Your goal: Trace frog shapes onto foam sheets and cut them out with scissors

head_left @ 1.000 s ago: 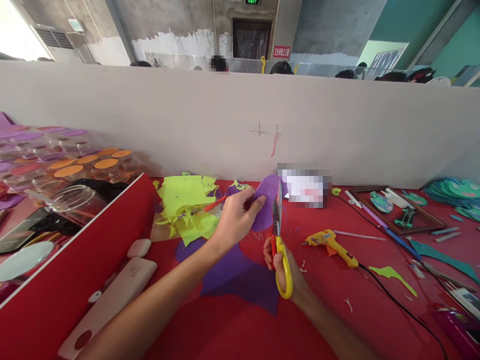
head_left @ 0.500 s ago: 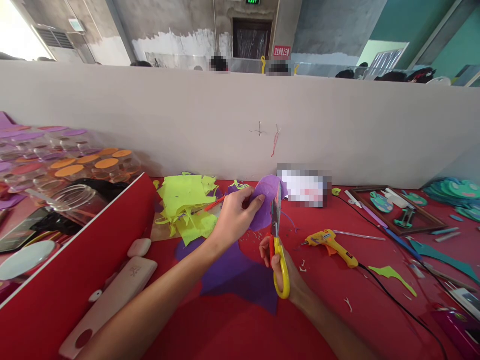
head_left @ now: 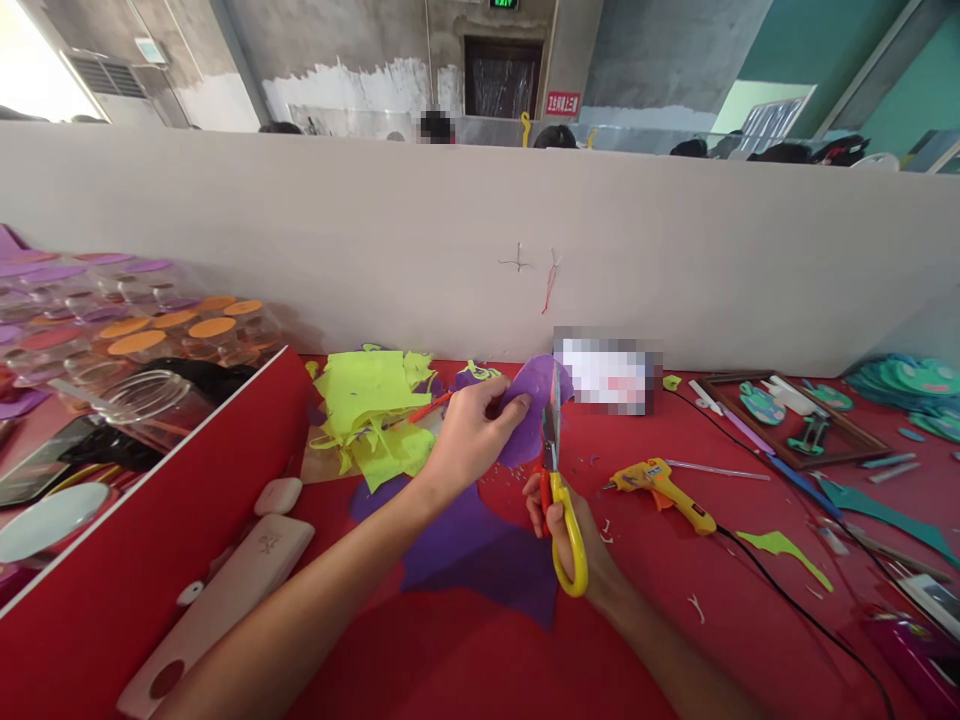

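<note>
Pinched between the thumb and fingers of my left hand [head_left: 484,415] is a rounded piece of purple felt [head_left: 525,420], held up above the table. My right hand [head_left: 570,530] grips a pair of scissors [head_left: 568,545] with yellow and red handles, their blades pointing upward. The blades lie along the right edge of the felt, and part of the felt shows beyond them. Under my left forearm lies a larger dark purple felt sheet [head_left: 480,550]. Left of my left hand are yellow-green felt scraps [head_left: 367,385], with an orange-red stick across them.
A yellow glue gun [head_left: 664,490] with a black cord lies to the right. Beyond it are a wooden frame [head_left: 847,440] and teal felt pieces [head_left: 907,385]. On the left are a pale power bank [head_left: 225,610], a red divider [head_left: 172,470] and jars with orange tops [head_left: 214,328].
The scissors' handles have shifted slightly right, and the felt has tilted a little. A thin purple strip that hung right of the blades is gone from there.
</note>
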`<state>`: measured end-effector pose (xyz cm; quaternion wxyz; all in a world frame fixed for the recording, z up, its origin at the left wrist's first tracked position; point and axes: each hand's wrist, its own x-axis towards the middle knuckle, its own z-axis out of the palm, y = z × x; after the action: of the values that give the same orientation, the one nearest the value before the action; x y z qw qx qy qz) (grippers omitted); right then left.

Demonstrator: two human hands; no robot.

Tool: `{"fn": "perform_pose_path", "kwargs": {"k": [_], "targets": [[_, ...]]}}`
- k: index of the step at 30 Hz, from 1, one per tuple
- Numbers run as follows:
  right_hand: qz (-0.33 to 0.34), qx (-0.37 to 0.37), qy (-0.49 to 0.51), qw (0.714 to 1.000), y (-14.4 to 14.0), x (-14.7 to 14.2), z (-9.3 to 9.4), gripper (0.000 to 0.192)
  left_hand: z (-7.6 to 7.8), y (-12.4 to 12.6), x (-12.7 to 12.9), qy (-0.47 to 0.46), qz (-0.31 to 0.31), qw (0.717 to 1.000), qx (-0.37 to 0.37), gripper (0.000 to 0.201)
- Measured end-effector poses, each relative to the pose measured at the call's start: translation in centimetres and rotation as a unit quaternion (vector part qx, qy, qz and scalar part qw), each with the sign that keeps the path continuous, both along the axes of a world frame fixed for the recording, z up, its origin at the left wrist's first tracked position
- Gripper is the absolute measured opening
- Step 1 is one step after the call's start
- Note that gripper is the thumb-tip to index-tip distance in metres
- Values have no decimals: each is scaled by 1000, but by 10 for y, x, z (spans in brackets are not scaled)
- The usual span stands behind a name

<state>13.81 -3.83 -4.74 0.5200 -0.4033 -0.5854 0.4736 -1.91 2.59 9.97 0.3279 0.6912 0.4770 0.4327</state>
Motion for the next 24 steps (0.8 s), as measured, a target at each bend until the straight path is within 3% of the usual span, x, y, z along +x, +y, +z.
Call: {"fn": "perform_pose_path", "kwargs": {"k": [24], "targets": [[-21,0,-43,999,-2,5,4,62,6,0,-3,-3,14,1000,0,35]]}}
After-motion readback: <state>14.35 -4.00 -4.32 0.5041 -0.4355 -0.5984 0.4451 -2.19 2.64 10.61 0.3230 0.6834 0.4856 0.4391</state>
